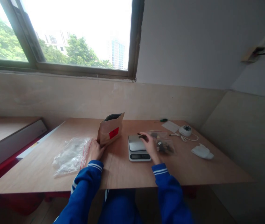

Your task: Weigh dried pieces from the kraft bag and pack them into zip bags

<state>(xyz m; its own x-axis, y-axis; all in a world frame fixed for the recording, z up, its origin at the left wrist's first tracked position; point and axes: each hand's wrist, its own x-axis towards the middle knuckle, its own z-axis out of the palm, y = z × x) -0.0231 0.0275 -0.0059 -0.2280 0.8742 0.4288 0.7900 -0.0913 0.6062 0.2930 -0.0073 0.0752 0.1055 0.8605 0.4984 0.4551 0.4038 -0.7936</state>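
Observation:
A brown paper pouch [104,130] with a red label stands upright on the table, its top gaping. My left hand [95,150] grips the pouch's lower left corner, with some fingers hidden. To the right lies a digital kitchen scale [132,156] with a metal plate and a dark display. Above the plate, my right hand [150,143] is closed in a pinch on a small dark brown piece [142,136], too small to name. Clear zip bags [167,147] with dark contents lie just right of that hand. Beside my left hand is a crumpled clear plastic bag [70,155].
On the table's right are a white dome camera [185,131] with a cable, a white paper [170,126], a green-handled screwdriver [163,120] and a crumpled white tissue [202,151]. The wall and window [81,34] stand behind the wooden table [120,174].

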